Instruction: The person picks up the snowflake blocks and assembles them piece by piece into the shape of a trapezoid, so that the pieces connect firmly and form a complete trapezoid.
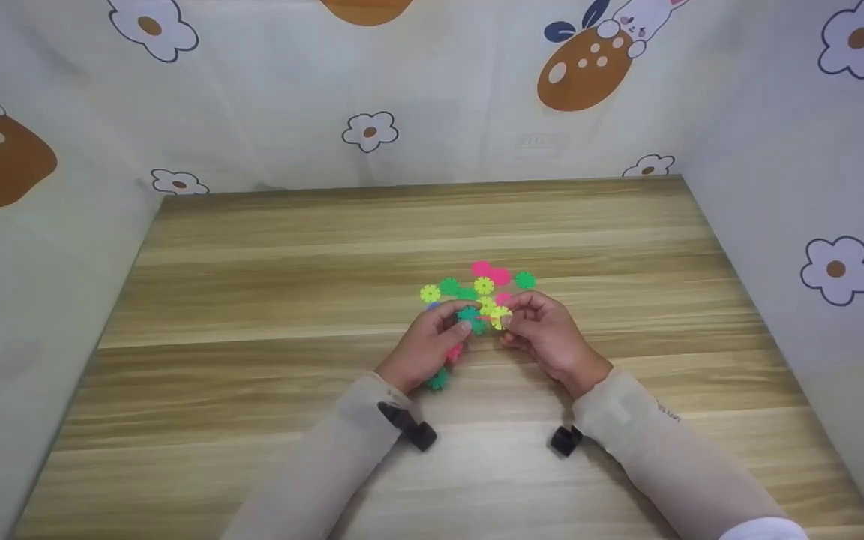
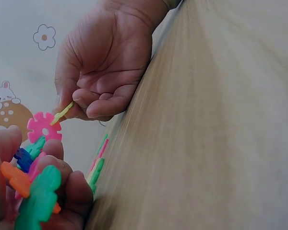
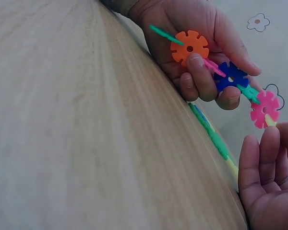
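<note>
A chain of slotted plastic snowflake discs lies across my left hand (image 1: 418, 345), whose fingers and thumb grip it. In the right wrist view the chain runs from a green disc (image 3: 165, 34) through an orange disc (image 3: 196, 40), a small pink piece, a blue disc (image 3: 224, 82) and another green one to a pink disc (image 3: 258, 115) at its far end. My right hand (image 1: 556, 345) pinches a yellow disc (image 2: 62, 114) between thumb and forefinger. The yellow disc's edge meets the rim of that end pink disc, at an angle to it.
Loose discs lie on the wooden table (image 1: 267, 270) just beyond the hands, among them a green disc (image 1: 525, 280), a yellow disc (image 1: 430, 293) and a pink disc (image 1: 481, 268). A patterned cloth (image 1: 267, 112) rises behind the table and along both sides.
</note>
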